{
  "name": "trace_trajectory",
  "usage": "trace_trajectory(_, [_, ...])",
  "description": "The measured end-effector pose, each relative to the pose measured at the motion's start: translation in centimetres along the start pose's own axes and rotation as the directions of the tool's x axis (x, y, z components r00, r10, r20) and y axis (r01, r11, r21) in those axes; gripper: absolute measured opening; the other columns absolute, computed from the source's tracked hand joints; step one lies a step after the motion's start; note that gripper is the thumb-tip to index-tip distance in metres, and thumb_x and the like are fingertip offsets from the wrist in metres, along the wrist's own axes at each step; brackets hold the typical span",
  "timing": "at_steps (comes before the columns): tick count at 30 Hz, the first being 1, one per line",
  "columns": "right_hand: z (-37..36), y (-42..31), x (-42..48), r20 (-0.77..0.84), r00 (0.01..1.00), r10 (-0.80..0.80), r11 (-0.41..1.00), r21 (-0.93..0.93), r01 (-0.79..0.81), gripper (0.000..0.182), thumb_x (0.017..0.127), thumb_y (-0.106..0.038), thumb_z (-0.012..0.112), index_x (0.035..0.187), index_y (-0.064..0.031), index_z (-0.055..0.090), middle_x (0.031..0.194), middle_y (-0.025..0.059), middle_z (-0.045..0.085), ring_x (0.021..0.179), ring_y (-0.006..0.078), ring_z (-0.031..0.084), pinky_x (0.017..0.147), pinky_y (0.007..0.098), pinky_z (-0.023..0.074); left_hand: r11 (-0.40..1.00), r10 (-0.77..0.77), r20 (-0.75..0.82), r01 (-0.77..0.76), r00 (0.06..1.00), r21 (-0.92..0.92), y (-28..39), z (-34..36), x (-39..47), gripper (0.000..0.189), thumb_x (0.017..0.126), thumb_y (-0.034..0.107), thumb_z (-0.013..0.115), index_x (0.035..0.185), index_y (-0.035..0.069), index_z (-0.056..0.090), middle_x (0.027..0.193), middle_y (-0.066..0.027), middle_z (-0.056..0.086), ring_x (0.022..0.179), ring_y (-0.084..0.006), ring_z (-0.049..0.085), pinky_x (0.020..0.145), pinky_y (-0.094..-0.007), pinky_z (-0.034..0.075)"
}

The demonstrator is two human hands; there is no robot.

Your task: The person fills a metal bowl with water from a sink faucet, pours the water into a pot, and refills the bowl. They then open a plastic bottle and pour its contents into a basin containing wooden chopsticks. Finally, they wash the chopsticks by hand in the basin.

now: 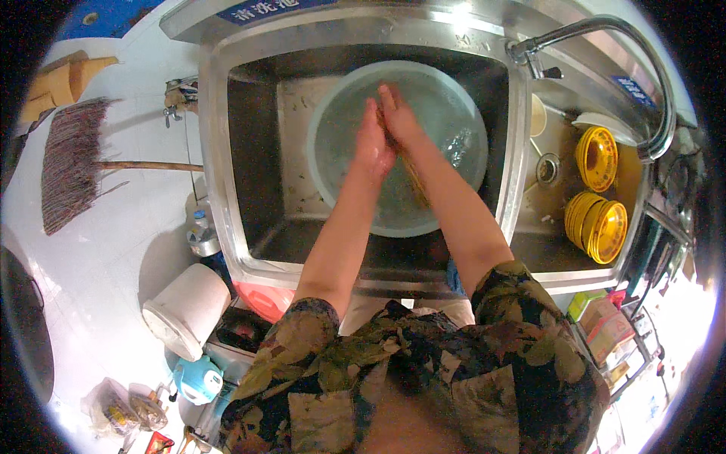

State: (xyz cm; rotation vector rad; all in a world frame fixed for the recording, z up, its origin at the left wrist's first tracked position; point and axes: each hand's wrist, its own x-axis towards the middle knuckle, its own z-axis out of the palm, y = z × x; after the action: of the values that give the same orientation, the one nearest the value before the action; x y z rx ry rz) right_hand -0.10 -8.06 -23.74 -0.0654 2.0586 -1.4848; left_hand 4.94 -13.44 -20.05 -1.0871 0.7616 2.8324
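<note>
A round pale plastic basin (320,187) of water stands in the left bowl of a stainless-steel sink (218,187). Over its middle, my left hand (374,142) and my right hand (401,120) press palm to palm, fingers extended toward the basin's far side. Between them is a bundle of thin yellowish-brown sticks (416,181), which look like chopsticks. One end slants out below my right wrist, toward my body; the rest is largely hidden by the palms. Blur keeps the fingertips unclear.
Stacked yellow bowls (607,231), more yellow bowls (598,159) and a white dish (604,126) lie in the right sink bowl, beside a drain (547,169). A curved chrome faucet (661,74) arches over it. Left are a broom (76,164) and a white bucket (190,306).
</note>
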Motion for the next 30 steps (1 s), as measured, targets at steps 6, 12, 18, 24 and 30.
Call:
trace_trajectory(6, [0.4, -2.7, -3.7, -0.027, 0.996, -0.089, 0.979, -0.188, 0.083, 0.064, 0.093, -0.051, 0.037, 0.132, -0.0006, 0.041, 0.137, 0.0239, 0.038, 0.128, 0.0353, 0.036, 0.106, 0.0426, 0.0288, 1.000, -0.017, 0.065, 0.017, 0.998, -0.003, -0.2, -1.6, 0.3, 0.061, 0.093, 0.057, 0.031, 0.128, 0.009, 0.046, 0.121, -0.0084, 0.053, 0.109, -0.0282, 0.049, 0.096, -0.0424, 0.039])
trace_trajectory(12, [0.7, -4.9, -5.2, 0.239, 0.967, -0.086, 0.883, -0.431, 0.185, 0.075, 0.093, -0.056, 0.023, 0.137, 0.0045, 0.031, 0.140, 0.0274, 0.031, 0.129, 0.0487, 0.026, 0.106, 0.0565, 0.0199, 0.995, 0.093, 0.008, -0.093, 0.996, 0.019, -0.9, -4.9, 1.6, 0.057, 0.093, 0.057, 0.032, 0.117, 0.008, 0.050, 0.114, -0.0049, 0.054, 0.107, -0.0217, 0.049, 0.094, -0.0384, 0.038])
trace_trajectory(18, [-1.9, -2.5, -1.6, -0.056, 0.992, -0.116, 0.972, -0.213, 0.101, 0.059, 0.094, -0.050, 0.030, 0.122, -0.0027, 0.052, 0.119, 0.0222, 0.055, 0.109, 0.0422, 0.051, 0.096, 0.0454, 0.0386, 0.998, 0.043, 0.145, -0.049, 0.989, 0.042, 0.3, -2.2, -4.0, 0.073, 0.094, 0.056, 0.023, 0.145, 0.004, 0.018, 0.147, -0.0122, 0.025, 0.134, -0.0249, 0.023, 0.111, -0.0386, 0.014])
trace_trajectory(24, [-8.3, -2.5, -5.3, -0.211, 0.973, -0.091, 0.967, -0.253, 0.035, 0.063, 0.094, -0.051, 0.033, 0.126, 0.0006, 0.046, 0.125, 0.0254, 0.049, 0.117, 0.0406, 0.046, 0.100, 0.0435, 0.0348, 0.987, 0.118, -0.297, -0.078, 0.948, 0.143, -3.5, -5.9, -6.7, 0.071, 0.094, 0.054, 0.025, 0.144, 0.004, 0.016, 0.152, -0.0104, 0.011, 0.138, -0.0286, 0.015, 0.112, -0.0452, 0.014])
trace_trajectory(30, [-5.8, 2.9, -8.6, -0.157, 0.969, 0.191, 0.945, -0.237, -0.224, 0.072, 0.093, -0.053, 0.034, 0.138, 0.0030, 0.029, 0.134, 0.0309, 0.037, 0.124, 0.0449, 0.036, 0.105, 0.0447, 0.0298, 0.932, -0.299, -0.155, 0.253, 0.941, -0.259, -11.5, -12.0, -1.0, 0.062, 0.096, 0.049, 0.031, 0.140, 0.005, 0.028, 0.143, -0.0126, 0.033, 0.128, -0.0303, 0.035, 0.105, -0.0455, 0.030])
